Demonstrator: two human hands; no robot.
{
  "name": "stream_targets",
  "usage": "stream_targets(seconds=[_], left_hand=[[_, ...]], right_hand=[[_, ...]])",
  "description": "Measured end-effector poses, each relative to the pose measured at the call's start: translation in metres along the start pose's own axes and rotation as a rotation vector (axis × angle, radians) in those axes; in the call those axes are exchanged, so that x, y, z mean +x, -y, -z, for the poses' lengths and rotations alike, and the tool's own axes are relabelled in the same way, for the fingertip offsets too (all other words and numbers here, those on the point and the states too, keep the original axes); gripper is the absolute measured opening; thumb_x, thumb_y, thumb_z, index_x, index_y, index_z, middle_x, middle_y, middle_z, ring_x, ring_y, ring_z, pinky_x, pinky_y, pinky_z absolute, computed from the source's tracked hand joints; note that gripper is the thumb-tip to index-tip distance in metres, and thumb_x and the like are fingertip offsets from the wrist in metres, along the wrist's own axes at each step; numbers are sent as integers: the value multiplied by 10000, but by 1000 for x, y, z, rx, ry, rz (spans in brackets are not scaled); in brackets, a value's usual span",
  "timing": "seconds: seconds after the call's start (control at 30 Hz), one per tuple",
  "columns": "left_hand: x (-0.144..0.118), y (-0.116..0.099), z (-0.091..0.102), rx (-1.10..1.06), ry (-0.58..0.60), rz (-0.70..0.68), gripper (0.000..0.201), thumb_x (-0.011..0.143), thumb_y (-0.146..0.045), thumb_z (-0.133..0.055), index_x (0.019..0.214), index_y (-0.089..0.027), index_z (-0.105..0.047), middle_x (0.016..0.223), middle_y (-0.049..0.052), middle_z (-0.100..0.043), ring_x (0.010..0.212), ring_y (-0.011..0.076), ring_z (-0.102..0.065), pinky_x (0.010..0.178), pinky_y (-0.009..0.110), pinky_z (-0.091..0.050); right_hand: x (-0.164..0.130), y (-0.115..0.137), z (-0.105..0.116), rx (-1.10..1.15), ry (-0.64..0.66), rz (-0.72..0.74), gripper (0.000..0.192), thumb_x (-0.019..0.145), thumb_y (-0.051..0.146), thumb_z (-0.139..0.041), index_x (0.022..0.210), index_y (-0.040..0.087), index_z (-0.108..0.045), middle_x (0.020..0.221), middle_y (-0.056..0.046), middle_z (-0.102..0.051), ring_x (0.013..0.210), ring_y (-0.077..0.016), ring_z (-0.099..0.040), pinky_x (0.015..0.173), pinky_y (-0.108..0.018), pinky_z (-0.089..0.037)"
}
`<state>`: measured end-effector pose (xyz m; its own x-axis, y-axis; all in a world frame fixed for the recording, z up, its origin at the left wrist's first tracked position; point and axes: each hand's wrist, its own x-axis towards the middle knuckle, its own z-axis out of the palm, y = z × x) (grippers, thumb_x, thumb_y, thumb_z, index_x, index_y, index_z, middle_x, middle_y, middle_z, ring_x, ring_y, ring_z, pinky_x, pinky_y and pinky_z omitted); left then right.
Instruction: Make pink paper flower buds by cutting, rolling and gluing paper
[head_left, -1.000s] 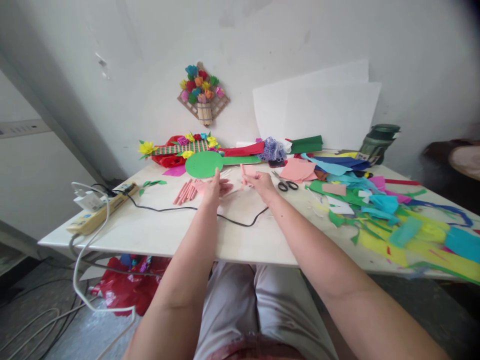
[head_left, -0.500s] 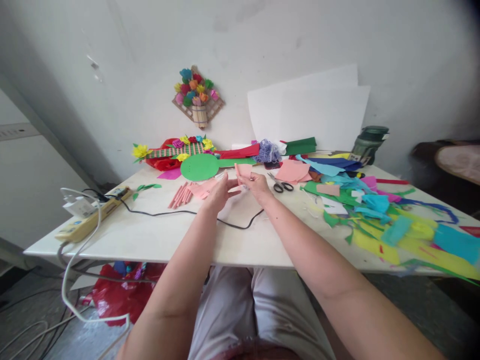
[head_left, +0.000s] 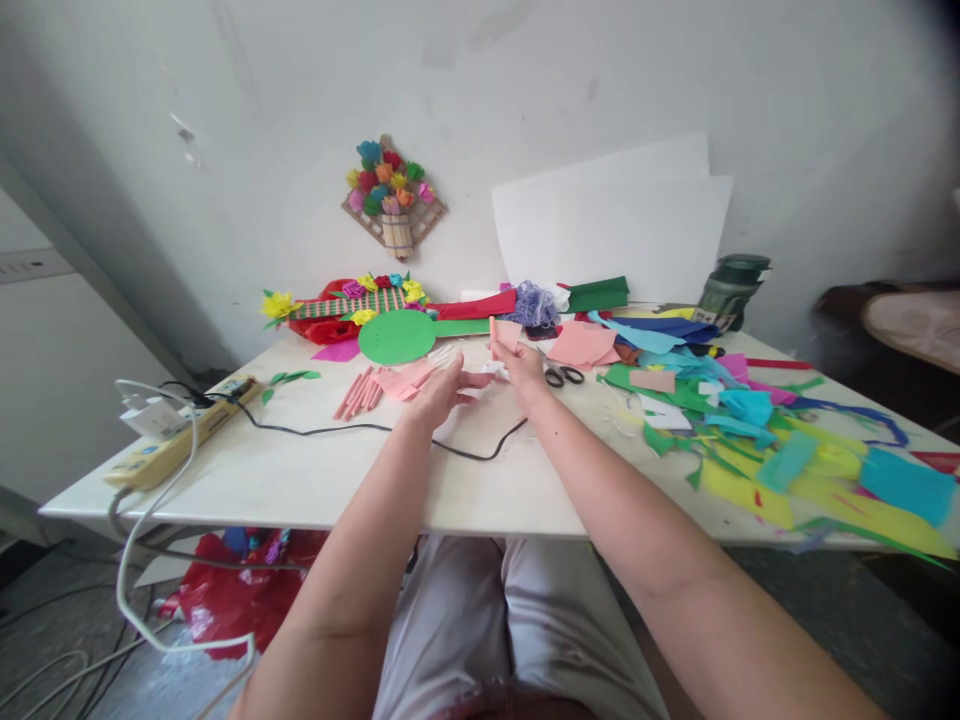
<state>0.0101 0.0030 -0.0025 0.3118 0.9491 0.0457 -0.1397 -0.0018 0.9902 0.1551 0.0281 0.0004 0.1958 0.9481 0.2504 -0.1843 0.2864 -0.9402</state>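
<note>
Over the middle of the worktop (head_left: 300,485), between its front and back edges, the right hand (head_left: 519,368) has a narrow grip on a pink roll (head_left: 493,332), held near upright; the left hand (head_left: 442,392), just to its left, has its grip wide, though whether the fingertips touch anything cannot be told. Toward the left edge, beside the left hand, lie pink paper (head_left: 397,383) and loose rolls (head_left: 360,394), with a green disc (head_left: 395,338) behind, nearer the back edge. Scissors (head_left: 564,377) lie just right of the right hand; scraps (head_left: 750,405) crowd toward the right edge.
</note>
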Motion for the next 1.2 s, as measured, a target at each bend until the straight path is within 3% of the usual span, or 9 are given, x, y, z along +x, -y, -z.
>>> stream_targets(seconds=[0.13, 0.47, 0.67, 0.77, 0.93, 1.2], left_hand=[[2, 2, 6, -57, 65, 3, 594, 711, -682, -488, 740, -123, -688, 955, 181, -682, 917, 255, -602, 669, 306, -475], [1, -1, 9, -121, 129, 32, 673, 775, -683, -377, 809, -86, -685, 944, 187, -684, 824, 219, -630, 738, 337, -495], [-3, 0, 9, 6, -75, -124, 440, 669, -473, -688, 879, -87, -667, 883, 152, -693, 725, 179, -637, 766, 348, -487], [-4, 1, 8, 17, -139, -188, 449, 602, -380, -759, 930, -92, -654, 871, 130, -696, 719, 167, -639, 797, 359, -477], [-1, 0, 5, -83, -147, -224, 568, 510, -265, -813, 1029, -137, -620, 819, 61, -694, 743, 164, -642, 782, 342, -479], [-1, -1, -2, -68, -163, -289, 496, 502, -261, -810, 932, -113, -611, 736, 36, -669, 654, 143, -625, 697, 311, -489]], right_hand=[[1, 3, 2, 9, -26, -15, 327, 569, 445, -686, 708, 152, -652, 650, -13, -624, 598, -113, -527, 553, -232, -386], [-4, 6, 0, 127, 82, -17, 243, 541, 381, -737, 612, 167, -646, 596, 1, -620, 583, -116, -544, 591, -254, -401], [-5, 6, -2, 159, 115, -59, 252, 523, 353, -757, 679, 170, -680, 636, -6, -646, 643, -136, -588, 630, -267, -436], [-6, 4, -3, 183, 140, -91, 282, 505, 349, -774, 705, 169, -691, 647, -3, -652, 633, -131, -589, 640, -273, -446], [-10, 5, -6, 171, 174, -100, 284, 493, 334, -782, 707, 170, -693, 649, -11, -660, 657, -148, -608, 649, -283, -447], [-13, -2, -9, 118, 224, -84, 288, 519, 348, -760, 735, 166, -701, 669, -15, -662, 632, -144, -582, 634, -286, -432]])
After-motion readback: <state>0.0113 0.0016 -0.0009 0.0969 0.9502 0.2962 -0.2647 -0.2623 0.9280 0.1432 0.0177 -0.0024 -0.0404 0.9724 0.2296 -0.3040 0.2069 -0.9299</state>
